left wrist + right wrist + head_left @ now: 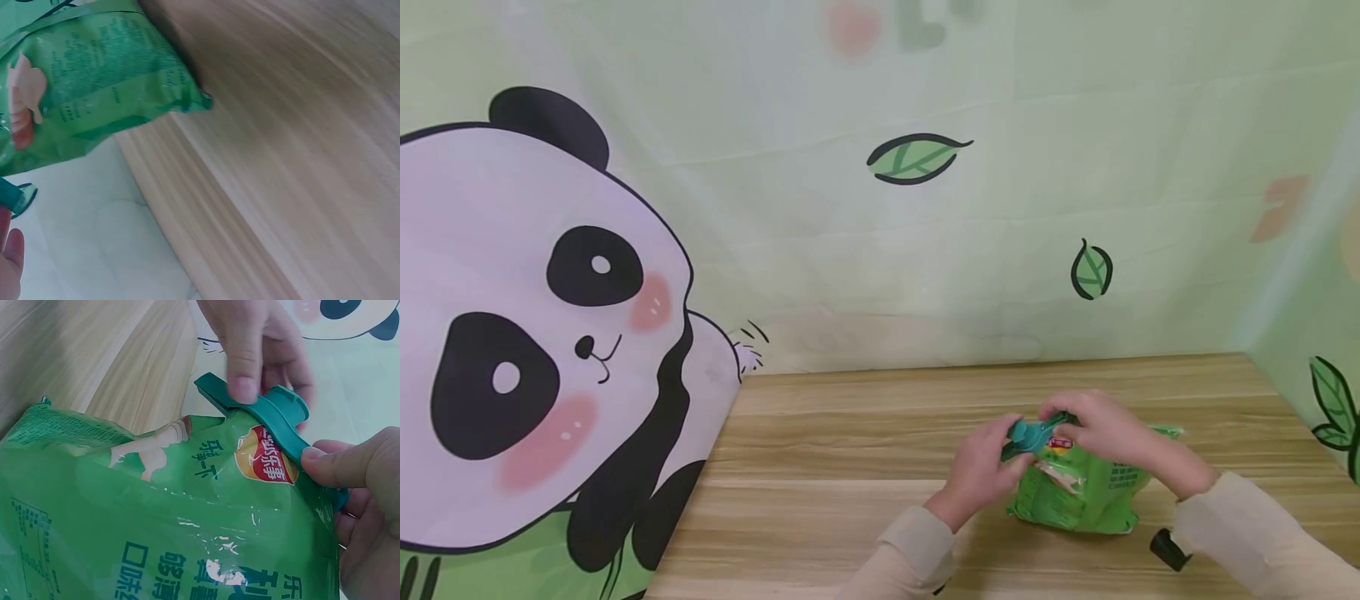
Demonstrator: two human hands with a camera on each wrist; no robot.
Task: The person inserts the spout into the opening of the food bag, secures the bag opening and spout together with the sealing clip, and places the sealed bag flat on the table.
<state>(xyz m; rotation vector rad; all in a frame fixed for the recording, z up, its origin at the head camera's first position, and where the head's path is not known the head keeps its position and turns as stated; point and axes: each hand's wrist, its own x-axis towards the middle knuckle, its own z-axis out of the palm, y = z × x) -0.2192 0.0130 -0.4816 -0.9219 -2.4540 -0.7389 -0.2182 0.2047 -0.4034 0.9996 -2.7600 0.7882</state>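
A teal bag clip [275,425] lies across the top end of a green chip bag [169,512] with a red and yellow logo. In the right wrist view my left hand [256,350] pinches the clip near its round spout-like part, thumb on top. My right hand [369,494] grips the clip's other end together with the bag's edge, its thumb pressed on the clip. From the head view, the left hand [985,467] is at the left of the clip and the right hand [1105,429] at its right, above the tilted bag [1082,500].
The wooden table [820,500] extends left and behind the hands. A cloth backdrop with a printed panda [587,350] and leaves stands along its back and left side. A small black piece [1170,550] shows beside the right cuff.
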